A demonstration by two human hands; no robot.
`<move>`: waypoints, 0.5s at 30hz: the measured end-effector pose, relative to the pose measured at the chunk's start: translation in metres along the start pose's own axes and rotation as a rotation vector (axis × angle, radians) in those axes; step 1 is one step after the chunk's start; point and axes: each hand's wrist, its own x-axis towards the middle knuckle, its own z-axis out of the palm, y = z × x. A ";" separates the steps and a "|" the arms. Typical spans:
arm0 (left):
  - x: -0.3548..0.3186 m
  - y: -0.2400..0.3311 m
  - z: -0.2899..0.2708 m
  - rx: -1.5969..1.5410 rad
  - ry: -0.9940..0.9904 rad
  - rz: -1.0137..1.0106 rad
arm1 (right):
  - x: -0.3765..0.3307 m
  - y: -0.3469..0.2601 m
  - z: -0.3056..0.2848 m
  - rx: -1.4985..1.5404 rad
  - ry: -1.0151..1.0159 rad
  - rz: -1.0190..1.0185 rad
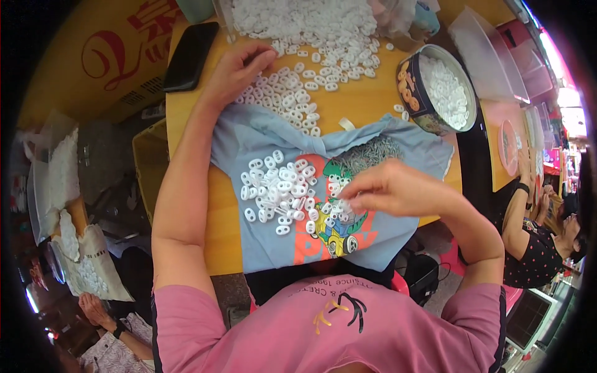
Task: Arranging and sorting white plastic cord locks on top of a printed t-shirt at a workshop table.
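Note:
A light blue printed T-shirt (261,252) lies spread over the near table edge and my lap. On its left part is a heap of small white oval plastic pieces (280,189), each with two holes. Beyond the print sits a pile of thin grey metal bits (373,153), too small to name. My right hand (392,189) is over the shirt, thumb and fingers pinched at a white piece among several others (336,212). My left hand (245,67) rests at the far left with curled fingers, beside more white pieces (286,93); its palm is hidden.
A large mound of white pieces (305,18) covers the table's far side. At right stands a round tin (413,93) filled with white pieces. A black phone (191,56) lies at the far left corner. Other people sit at both sides; one person's hands (96,311) show at lower left.

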 end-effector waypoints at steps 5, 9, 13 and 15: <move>-0.003 0.006 -0.002 -0.084 0.006 -0.018 | 0.010 -0.010 -0.013 -0.475 0.199 -0.262; -0.001 0.006 -0.006 -0.069 0.014 -0.054 | 0.054 -0.023 -0.052 -0.457 0.538 -0.260; 0.000 0.005 -0.006 -0.142 0.046 -0.068 | 0.132 0.009 -0.100 -0.661 0.758 -0.437; 0.001 0.003 -0.005 -0.125 0.019 -0.061 | 0.159 0.018 -0.111 -0.744 0.818 -0.495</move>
